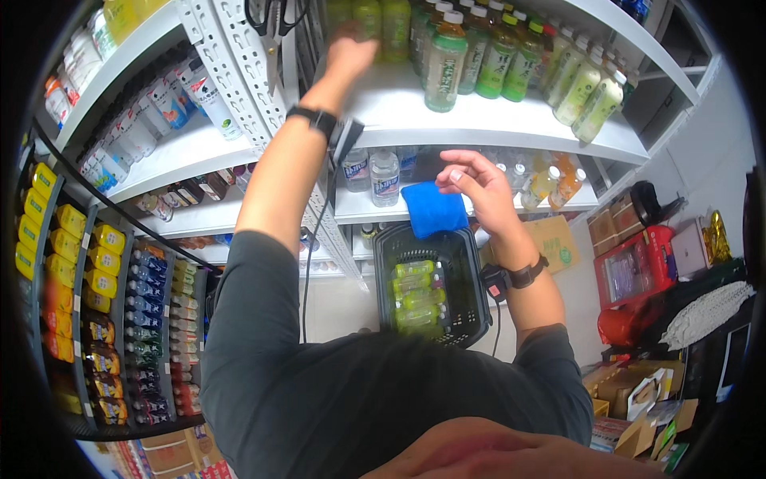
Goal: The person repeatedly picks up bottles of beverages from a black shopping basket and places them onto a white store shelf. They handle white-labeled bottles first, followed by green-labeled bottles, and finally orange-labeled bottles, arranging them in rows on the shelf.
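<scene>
My left hand [352, 55], blurred, reaches onto the upper white shelf among yellow-green drink bottles [395, 30]. Its fingers are at the leftmost bottles, and whether they grip one cannot be made out. My right hand [479, 185] hovers in front of the lower shelf with fingers apart and nothing in it. Just left of it, a folded blue cloth [434, 209] hangs over the lower shelf's edge, above the far rim of a black plastic basket [483, 299]. Several yellow-green bottles [416, 293] lie on their sides inside the basket.
Green tea bottles [446, 66] stand in rows right of my left hand. Scissors [274, 30] hang on the perforated shelf upright [239, 66]. Clear water bottles [384, 179] line the lower shelf. A bottle rack [125, 323] stands at left; a cardboard box [550, 242] lies at right.
</scene>
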`<state>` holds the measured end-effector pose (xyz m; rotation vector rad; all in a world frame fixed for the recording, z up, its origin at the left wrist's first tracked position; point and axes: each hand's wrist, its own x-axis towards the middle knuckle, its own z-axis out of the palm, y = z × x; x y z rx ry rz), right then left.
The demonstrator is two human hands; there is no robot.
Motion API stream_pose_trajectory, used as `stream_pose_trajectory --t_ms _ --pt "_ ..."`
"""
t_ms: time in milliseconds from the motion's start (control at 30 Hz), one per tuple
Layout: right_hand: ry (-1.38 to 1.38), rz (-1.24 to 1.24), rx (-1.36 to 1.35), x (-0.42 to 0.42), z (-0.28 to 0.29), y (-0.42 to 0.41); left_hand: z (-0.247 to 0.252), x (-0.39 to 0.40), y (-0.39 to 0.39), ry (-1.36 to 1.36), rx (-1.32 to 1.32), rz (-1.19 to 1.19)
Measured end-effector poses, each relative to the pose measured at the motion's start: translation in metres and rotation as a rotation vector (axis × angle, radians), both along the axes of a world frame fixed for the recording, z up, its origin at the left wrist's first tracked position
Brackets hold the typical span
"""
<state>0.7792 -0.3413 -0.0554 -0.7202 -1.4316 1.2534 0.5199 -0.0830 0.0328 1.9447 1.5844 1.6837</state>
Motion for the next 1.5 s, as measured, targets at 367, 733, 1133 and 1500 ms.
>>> stream_pose_trajectory --t_ms 367,733,1133,1500 --pt "0.007 -0.195 -0.160 0.044 -0.087 -0.060 -0.042 0.005 0.157 0.168 -0.042 0.243" --pt "0.006 -0.181 -0.054 0.005 -0.027 -0.015 -0.030 -0.021 0.065 -0.120 -0.182 -0.095" --pt "-0.741 -0.661 0.292 -0.170 0.145 0.195 -0.139 -0.159 -0.372 -0.395 -0.332 -0.716" --pt "-1.556 -1.085 0.744 -0.160 0.155 0.385 -0.271 -0.252 -0.493 -0.385 -0.711 -0.246"
